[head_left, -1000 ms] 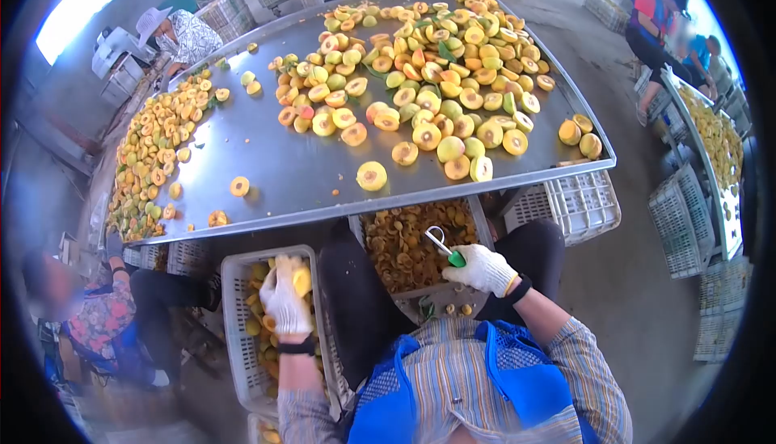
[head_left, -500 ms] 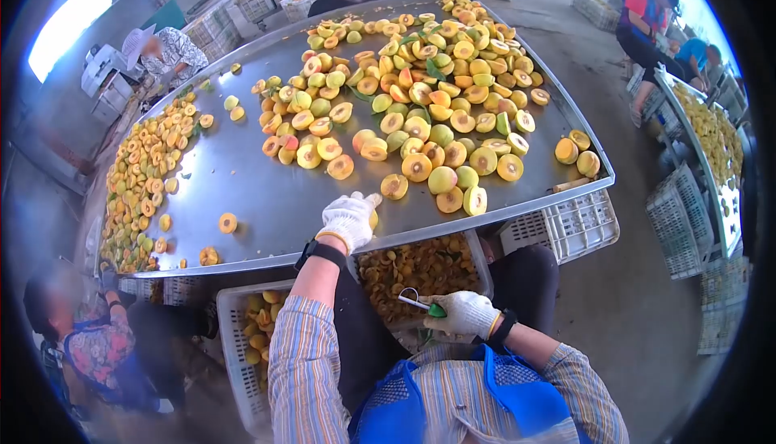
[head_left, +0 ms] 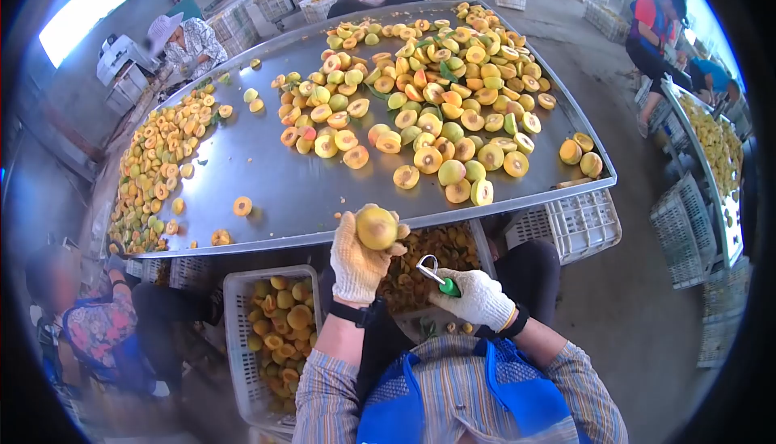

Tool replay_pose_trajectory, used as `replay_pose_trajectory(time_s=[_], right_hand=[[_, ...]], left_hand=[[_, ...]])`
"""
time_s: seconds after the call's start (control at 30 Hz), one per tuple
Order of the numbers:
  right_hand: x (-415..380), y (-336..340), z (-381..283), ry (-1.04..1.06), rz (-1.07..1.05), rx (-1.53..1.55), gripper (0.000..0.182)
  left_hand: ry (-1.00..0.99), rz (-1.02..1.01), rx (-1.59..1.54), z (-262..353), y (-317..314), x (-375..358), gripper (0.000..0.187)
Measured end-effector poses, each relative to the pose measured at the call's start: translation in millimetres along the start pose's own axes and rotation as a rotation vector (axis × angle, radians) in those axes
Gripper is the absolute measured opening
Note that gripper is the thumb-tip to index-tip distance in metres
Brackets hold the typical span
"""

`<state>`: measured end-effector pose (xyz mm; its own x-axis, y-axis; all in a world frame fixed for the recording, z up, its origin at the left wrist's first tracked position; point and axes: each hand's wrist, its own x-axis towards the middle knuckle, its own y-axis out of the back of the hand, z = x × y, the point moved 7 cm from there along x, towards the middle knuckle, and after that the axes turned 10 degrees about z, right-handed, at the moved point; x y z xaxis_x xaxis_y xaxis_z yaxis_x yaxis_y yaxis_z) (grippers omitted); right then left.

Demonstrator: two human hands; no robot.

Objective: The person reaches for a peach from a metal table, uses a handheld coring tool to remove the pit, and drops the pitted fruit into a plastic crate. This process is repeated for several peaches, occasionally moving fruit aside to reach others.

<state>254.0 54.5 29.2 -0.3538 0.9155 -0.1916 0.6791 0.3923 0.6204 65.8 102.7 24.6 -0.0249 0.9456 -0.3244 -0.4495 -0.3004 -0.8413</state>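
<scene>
My left hand (head_left: 360, 262), in a white knit glove, is closed around a yellow stone fruit (head_left: 377, 227), like an apricot or peach, just off the table's near edge. Its rounded skin faces me. My gloved right hand (head_left: 475, 294) is wrapped round the green handle of a pitting tool (head_left: 447, 286); the metal loop at its tip points toward the left hand, apart from the fruit. Beyond, a large heap of halved fruit (head_left: 420, 96), many with stones in the cut faces, covers the metal table (head_left: 267, 161).
A crate of fruit scraps (head_left: 485, 250) stands between my knees, and a white crate (head_left: 234, 323) of fruit pieces stands at left. More halves (head_left: 153, 177) line the table's left side. Co-workers sit around. Another crate (head_left: 586, 226) is under the right corner.
My left hand has come back from the tabletop toward me, lifting a fruit over the edge. My right hand still holds the tool, slightly higher in view. The view has shifted a little.
</scene>
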Motion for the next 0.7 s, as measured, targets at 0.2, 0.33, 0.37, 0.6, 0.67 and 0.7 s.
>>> replay_pose_trajectory(time_s=[0.2,0.33,0.37,0.6,0.67,0.7], right_hand=[[-16,12,-23,0.07,0.036,-0.124,0.046],[-18,9,-33,0.38,0.171,-0.221,0.037],[-17,6,-31,0.376,0.168,-0.22,0.037],[-15,8,-34,0.406,0.175,-0.362,0.03],[-16,6,-32,0.412,0.165,-0.389,0.03],[-16,6,-30,0.41,0.165,-0.389,0.03]], left_hand=[[-0.07,0.025,0.256,-21,13,-18,0.044],[-0.048,0.104,0.262,-32,14,-35,0.059],[0.001,0.091,0.223,-36,12,-39,0.064],[-0.111,0.229,0.273,-40,12,-53,0.072],[-0.11,0.202,0.304,-40,8,-56,0.072],[-0.108,0.197,0.318,-41,7,-57,0.072]])
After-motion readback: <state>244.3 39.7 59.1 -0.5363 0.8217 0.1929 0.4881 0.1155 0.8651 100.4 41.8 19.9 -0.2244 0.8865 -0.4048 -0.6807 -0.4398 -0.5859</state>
